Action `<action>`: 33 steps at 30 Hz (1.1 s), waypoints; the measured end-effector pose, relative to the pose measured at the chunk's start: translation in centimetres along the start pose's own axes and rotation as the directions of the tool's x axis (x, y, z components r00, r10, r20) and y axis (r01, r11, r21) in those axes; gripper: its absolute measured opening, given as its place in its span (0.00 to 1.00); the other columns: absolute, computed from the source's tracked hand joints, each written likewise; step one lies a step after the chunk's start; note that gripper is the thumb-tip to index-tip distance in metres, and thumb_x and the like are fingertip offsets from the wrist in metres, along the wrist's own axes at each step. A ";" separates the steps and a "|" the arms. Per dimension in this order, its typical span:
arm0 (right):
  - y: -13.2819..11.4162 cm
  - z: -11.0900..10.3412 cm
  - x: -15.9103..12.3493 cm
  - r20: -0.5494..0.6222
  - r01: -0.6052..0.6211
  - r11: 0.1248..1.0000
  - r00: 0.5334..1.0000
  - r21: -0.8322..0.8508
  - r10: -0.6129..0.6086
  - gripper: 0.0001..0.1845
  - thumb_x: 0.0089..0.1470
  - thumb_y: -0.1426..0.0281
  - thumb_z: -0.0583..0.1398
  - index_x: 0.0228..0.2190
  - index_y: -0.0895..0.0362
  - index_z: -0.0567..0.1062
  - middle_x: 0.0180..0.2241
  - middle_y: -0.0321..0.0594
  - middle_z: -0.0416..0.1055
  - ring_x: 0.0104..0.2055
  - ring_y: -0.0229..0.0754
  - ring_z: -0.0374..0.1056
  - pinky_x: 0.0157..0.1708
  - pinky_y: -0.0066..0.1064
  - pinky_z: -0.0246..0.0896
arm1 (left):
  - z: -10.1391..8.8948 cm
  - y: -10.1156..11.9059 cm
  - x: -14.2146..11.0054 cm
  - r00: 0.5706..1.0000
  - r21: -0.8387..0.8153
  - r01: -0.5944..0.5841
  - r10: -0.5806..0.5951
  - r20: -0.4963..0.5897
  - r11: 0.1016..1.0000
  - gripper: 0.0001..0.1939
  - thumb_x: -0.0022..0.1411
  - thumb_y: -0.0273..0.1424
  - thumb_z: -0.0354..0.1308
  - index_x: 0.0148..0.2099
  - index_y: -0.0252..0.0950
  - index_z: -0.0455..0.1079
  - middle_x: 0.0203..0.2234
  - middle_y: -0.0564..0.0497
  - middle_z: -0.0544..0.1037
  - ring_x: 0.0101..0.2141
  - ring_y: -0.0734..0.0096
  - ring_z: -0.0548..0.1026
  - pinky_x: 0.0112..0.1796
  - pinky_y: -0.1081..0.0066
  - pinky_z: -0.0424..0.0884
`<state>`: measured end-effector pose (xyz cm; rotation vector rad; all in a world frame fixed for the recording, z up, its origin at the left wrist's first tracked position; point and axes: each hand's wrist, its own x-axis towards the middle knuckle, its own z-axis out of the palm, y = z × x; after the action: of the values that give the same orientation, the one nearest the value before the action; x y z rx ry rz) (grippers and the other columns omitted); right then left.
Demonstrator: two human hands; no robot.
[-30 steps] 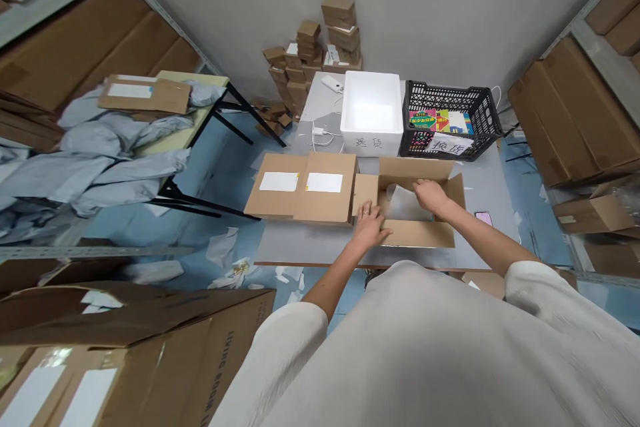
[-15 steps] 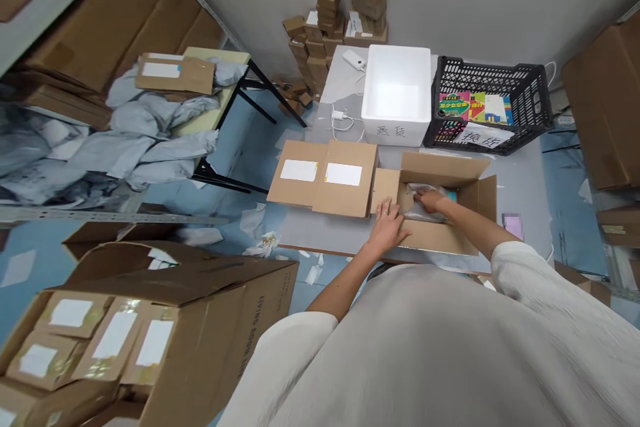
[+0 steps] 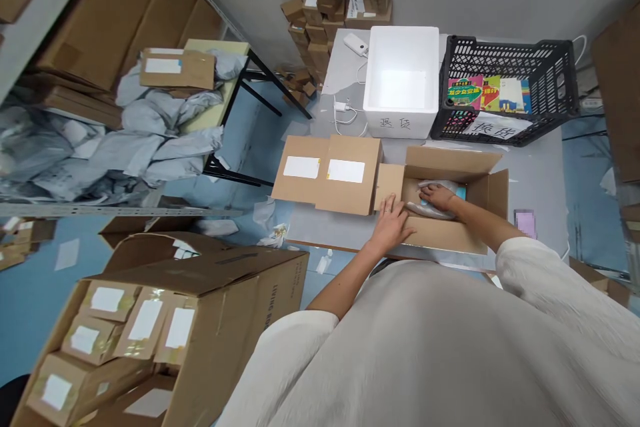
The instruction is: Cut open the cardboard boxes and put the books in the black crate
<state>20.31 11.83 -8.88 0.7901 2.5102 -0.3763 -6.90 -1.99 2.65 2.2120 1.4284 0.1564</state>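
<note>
An open cardboard box (image 3: 440,233) sits on the grey table (image 3: 530,173) in front of me. My left hand (image 3: 394,221) lies flat on the box's near left corner, fingers stretched out. My right hand (image 3: 440,197) reaches down inside the box, resting on a clear plastic-wrapped item (image 3: 443,187) with a bit of turquoise showing; its fingers curl over the wrap. Two flat closed cardboard parcels (image 3: 327,172) with white labels lie just left of the open box.
A white foam bin (image 3: 400,80) and a black plastic crate (image 3: 505,90) with colourful books stand at the table's back. A large carton (image 3: 165,320) of labelled small boxes is at lower left. Grey mail bags (image 3: 125,140) pile on a side table.
My right hand has gone deeper into the open box onto the wrapped item. The view has swung left, bringing the carton of labelled boxes into sight. My left hand stays on the box's corner.
</note>
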 end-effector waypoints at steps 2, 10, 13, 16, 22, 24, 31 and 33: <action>0.0 -0.1 -0.2 -0.021 0.007 1.000 1.000 -0.019 -0.007 0.32 0.63 0.78 0.60 0.68 0.58 0.74 0.68 0.57 0.72 0.64 0.58 0.67 0.59 0.46 0.62 | 0.0 0.0 0.0 1.000 -0.003 0.000 0.000 0.003 1.000 0.22 0.69 0.47 0.70 0.58 0.41 0.79 0.73 0.40 0.69 0.81 0.34 0.47 0.77 0.30 0.45; -0.8 -1.4 1.1 -0.056 0.021 0.999 0.998 -0.031 -0.022 0.19 0.67 0.77 0.58 0.53 0.56 0.84 0.57 0.54 0.79 0.59 0.55 0.68 0.60 0.45 0.58 | 0.1 -0.1 0.0 1.000 0.000 -0.006 0.006 -0.002 1.000 0.23 0.68 0.48 0.70 0.59 0.43 0.79 0.73 0.41 0.70 0.80 0.35 0.48 0.78 0.32 0.44; -0.9 -1.8 1.3 -0.051 0.001 0.999 0.999 -0.044 -0.004 0.18 0.68 0.76 0.58 0.51 0.56 0.85 0.57 0.55 0.79 0.59 0.55 0.68 0.59 0.46 0.58 | 0.2 0.0 0.0 1.000 0.005 -0.016 0.016 -0.004 1.000 0.22 0.69 0.47 0.70 0.58 0.43 0.79 0.72 0.41 0.71 0.80 0.36 0.49 0.78 0.32 0.44; -0.9 -2.3 0.8 -0.048 0.003 0.998 0.999 -0.061 -0.006 0.20 0.69 0.76 0.55 0.52 0.57 0.86 0.57 0.56 0.78 0.59 0.56 0.67 0.58 0.47 0.59 | 0.3 0.1 0.2 1.000 0.018 -0.014 0.015 -0.014 1.000 0.19 0.70 0.45 0.69 0.57 0.41 0.79 0.72 0.40 0.71 0.80 0.35 0.49 0.78 0.33 0.44; -1.0 -4.1 -0.9 -0.059 0.017 0.997 0.998 -0.079 -0.021 0.20 0.70 0.73 0.54 0.50 0.54 0.85 0.53 0.52 0.81 0.59 0.56 0.67 0.59 0.45 0.58 | 0.3 0.1 0.4 0.999 0.009 -0.010 0.010 -0.037 1.000 0.18 0.69 0.46 0.69 0.54 0.41 0.79 0.70 0.40 0.72 0.80 0.35 0.50 0.78 0.33 0.44; -1.1 -4.9 -1.7 -0.064 0.042 0.994 0.997 -0.099 -0.049 0.19 0.70 0.73 0.55 0.49 0.53 0.85 0.48 0.50 0.82 0.57 0.56 0.67 0.59 0.44 0.57 | 0.2 0.1 0.4 0.999 0.014 -0.018 0.019 -0.040 1.000 0.18 0.70 0.46 0.69 0.53 0.40 0.79 0.70 0.39 0.72 0.80 0.35 0.50 0.78 0.32 0.45; -1.7 -7.5 -5.0 -0.094 0.103 0.984 0.989 -0.144 -0.117 0.17 0.71 0.72 0.55 0.50 0.52 0.84 0.47 0.51 0.81 0.58 0.57 0.63 0.64 0.48 0.51 | 0.0 -0.1 0.6 0.998 0.002 -0.028 0.028 -0.056 1.000 0.16 0.70 0.46 0.68 0.51 0.40 0.79 0.69 0.40 0.73 0.79 0.35 0.51 0.78 0.34 0.44; -1.8 -8.0 -5.9 -0.115 0.083 0.986 0.988 -0.147 -0.101 0.18 0.70 0.72 0.56 0.51 0.51 0.84 0.48 0.50 0.81 0.59 0.58 0.62 0.67 0.51 0.48 | 0.0 -0.1 0.7 0.998 0.004 -0.031 0.031 -0.055 1.000 0.16 0.70 0.46 0.67 0.50 0.40 0.79 0.69 0.40 0.73 0.79 0.35 0.50 0.78 0.34 0.44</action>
<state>20.56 10.80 1.17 0.6612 2.6604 -0.1817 -6.67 -1.31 2.53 2.2493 1.4247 0.2271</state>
